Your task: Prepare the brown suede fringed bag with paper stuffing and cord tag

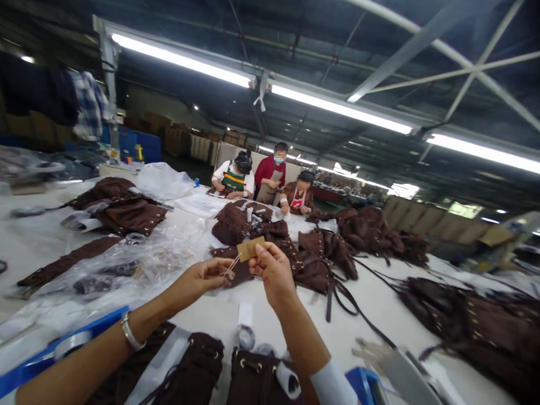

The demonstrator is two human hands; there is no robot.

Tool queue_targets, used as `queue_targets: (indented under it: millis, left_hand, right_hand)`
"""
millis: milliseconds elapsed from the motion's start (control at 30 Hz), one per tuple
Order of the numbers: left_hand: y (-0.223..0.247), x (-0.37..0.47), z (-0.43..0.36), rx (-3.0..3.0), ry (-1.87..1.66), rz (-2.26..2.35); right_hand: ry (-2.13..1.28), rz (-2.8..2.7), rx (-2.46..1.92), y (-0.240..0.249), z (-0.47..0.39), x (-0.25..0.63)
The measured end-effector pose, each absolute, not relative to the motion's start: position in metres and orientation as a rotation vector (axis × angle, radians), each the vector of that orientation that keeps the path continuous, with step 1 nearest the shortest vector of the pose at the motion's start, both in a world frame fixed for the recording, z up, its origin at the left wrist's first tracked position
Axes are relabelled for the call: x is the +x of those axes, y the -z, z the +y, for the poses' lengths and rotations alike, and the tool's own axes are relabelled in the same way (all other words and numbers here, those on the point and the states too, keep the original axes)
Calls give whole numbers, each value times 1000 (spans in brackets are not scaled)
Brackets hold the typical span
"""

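Observation:
Between my hands, above the table, is a small tan card tag with a thin looped string. My right hand pinches the tag's right end between thumb and fingers. The string runs from the tag's left side to my left hand, whose fingers are closed on it. Below my hands, near the front edge, lie dark brown bags with metal eyelets, one on the left and one in the middle. A strip of translucent wrapping lies across the left one.
More brown bags and long straps are piled behind my hands and to the right. Clear plastic covers part of the white table at left. Blue tape dispensers flank my forearms. Three people are across the table.

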State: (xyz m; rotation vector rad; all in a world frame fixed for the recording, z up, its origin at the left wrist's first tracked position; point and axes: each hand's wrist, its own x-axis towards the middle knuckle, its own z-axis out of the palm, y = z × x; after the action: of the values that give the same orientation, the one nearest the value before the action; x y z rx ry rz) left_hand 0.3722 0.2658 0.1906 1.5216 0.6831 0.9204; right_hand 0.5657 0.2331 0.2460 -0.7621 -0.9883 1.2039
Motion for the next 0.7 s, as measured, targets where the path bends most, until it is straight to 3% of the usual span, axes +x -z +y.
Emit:
queue_targets:
  millis: [200, 367, 500, 700]
  left_hand:
    - [-176, 435, 216, 1423, -727, 671]
    - [-170, 479, 173, 1289, -541, 641]
    - [-159, 508, 150, 1207, -430, 576]
    - [-149, 533, 128, 1183, -331, 571]
  right_hand:
    - [-1040, -942, -858, -230, 182, 635]
    - [-748, -907, -1313, -185, 132, 690]
    - [-388, -1191, -1477, -154, 69, 698]
    - [-636, -1187, -1199, -136, 25, 685]
